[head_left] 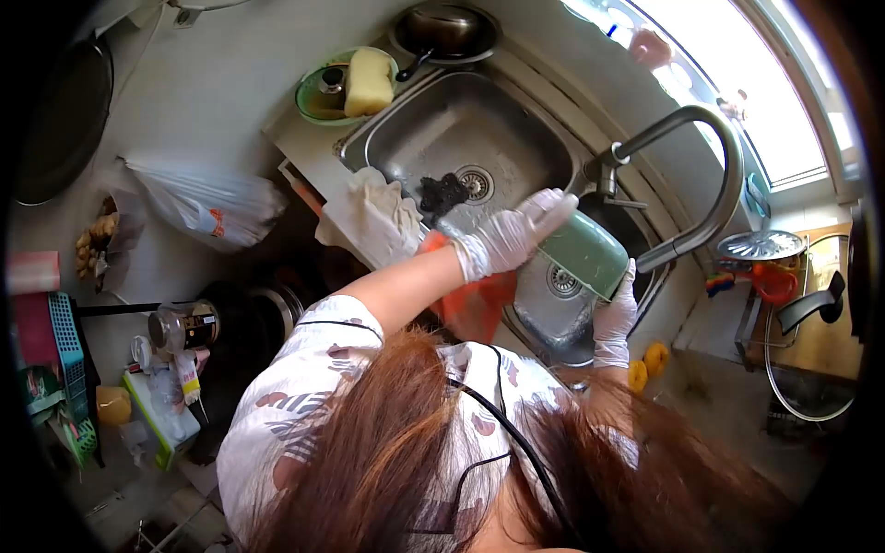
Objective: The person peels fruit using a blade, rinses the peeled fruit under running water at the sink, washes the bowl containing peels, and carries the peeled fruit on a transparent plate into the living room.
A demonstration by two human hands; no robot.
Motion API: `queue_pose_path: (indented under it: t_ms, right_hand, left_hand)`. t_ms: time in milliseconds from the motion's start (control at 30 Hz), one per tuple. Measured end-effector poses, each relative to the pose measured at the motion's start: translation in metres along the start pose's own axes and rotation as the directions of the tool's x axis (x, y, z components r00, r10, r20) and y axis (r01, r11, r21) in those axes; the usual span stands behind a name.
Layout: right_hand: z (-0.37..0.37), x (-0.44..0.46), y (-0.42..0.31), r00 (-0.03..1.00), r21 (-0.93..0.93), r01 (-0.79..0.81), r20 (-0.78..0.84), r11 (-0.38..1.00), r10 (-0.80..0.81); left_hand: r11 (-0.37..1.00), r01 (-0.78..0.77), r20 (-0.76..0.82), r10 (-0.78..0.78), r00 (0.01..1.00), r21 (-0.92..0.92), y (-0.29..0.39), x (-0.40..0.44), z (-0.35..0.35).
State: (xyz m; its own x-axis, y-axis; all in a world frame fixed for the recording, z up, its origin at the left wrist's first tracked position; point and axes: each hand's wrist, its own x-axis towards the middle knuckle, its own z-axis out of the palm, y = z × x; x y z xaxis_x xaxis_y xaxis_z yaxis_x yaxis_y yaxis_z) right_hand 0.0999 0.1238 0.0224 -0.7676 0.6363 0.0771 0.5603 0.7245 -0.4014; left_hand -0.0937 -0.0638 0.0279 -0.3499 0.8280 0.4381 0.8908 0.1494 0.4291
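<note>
A green dish (587, 251) is tilted over the right basin of the steel sink (530, 138). My right hand (616, 318), in a clear glove, grips its lower right edge. At its upper left rim is my left hand (525, 230), also gloved, with the fingers stretched out together and touching or nearly touching the dish; the palm side is hidden. A dark scrubber (443, 194) lies by the drain in the left basin. The curved faucet (728, 184) arches to the right of the dish, its spout end close to the dish's right side.
A green bowl (318, 103) holds a yellow sponge (369, 83) behind the left basin, beside a dark-handled pan (445, 32). A whitish cloth (378, 217) hangs at the sink's left edge, near an orange-red item (470, 300). On the right stands a rack with a ladle (811, 304).
</note>
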Motion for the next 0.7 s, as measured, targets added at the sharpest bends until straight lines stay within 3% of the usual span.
queue_pose_path:
  t_ms: [67, 133, 167, 200, 233, 267, 300, 333, 400, 467, 533, 600, 700]
  right_hand:
    - [0.019, 0.005, -0.007, 0.978, 0.108, 0.136, -0.176, 0.985, -0.116]
    - [0.034, 0.011, -0.03, 0.946, 0.136, 0.187, -0.29, 0.973, -0.141]
    - [0.04, 0.013, -0.043, 0.964, 0.141, 0.169, -0.231, 0.975, -0.134]
    - [0.038, 0.02, -0.059, 0.991, 0.104, 0.108, -0.092, 0.989, -0.098]
    - [0.04, 0.027, -0.076, 0.994, 0.097, 0.079, -0.084, 0.992, -0.071]
    - [0.044, 0.034, -0.093, 0.996, 0.089, 0.049, -0.076, 0.995, -0.043]
    - [0.056, 0.043, -0.108, 0.991, 0.125, 0.063, -0.121, 0.99, -0.048]
    - [0.066, 0.053, -0.127, 0.985, 0.161, 0.078, -0.165, 0.984, -0.051]
    - [0.078, 0.069, -0.161, 0.995, 0.035, 0.002, 0.096, 0.999, -0.005]
    - [0.095, 0.091, -0.194, 0.884, 0.363, -0.367, 0.422, 0.857, 0.2]
    - [0.121, 0.107, -0.213, 0.71, 0.512, -0.616, 0.691, 0.599, 0.138]
    - [0.142, 0.112, -0.237, 0.573, 0.461, -0.784, 0.795, 0.415, 0.199]
    - [0.153, 0.111, -0.271, 0.564, 0.472, -0.791, 0.808, 0.389, 0.166]
  left_hand:
    - [0.997, 0.036, -0.058, -0.04, 0.998, -0.066, -0.031, -0.009, -0.033]
    - [0.915, 0.285, 0.006, -0.296, 0.955, -0.285, -0.085, -0.043, -0.051]
    - [0.723, 0.473, 0.02, -0.537, 0.843, -0.503, -0.11, -0.06, -0.062]
    - [0.294, 0.667, 0.176, -0.821, 0.543, -0.685, -0.158, -0.089, -0.057]
    - [0.187, 0.731, 0.127, -0.928, 0.351, -0.656, -0.169, -0.098, -0.092]
    - [-0.126, 0.502, 0.213, -0.97, 0.121, -0.856, -0.208, -0.122, -0.098]
    - [-0.224, 0.313, 0.222, -0.974, -0.044, -0.923, -0.214, -0.123, -0.12]
    - [-0.231, 0.216, 0.211, -0.971, -0.114, -0.949, -0.224, -0.124, -0.137]
    - [-0.277, 0.157, 0.26, -0.958, -0.121, -0.948, -0.256, -0.127, -0.154]
    - [-0.314, 0.048, 0.312, -0.949, -0.053, -0.948, -0.279, -0.129, -0.154]
    - [-0.317, -0.056, 0.316, -0.948, 0.026, -0.947, -0.286, -0.13, -0.158]
    - [-0.275, -0.164, 0.258, -0.959, 0.117, -0.947, -0.282, -0.129, -0.162]
    - [-0.274, -0.163, 0.252, -0.957, 0.143, -0.948, -0.282, -0.134, -0.171]
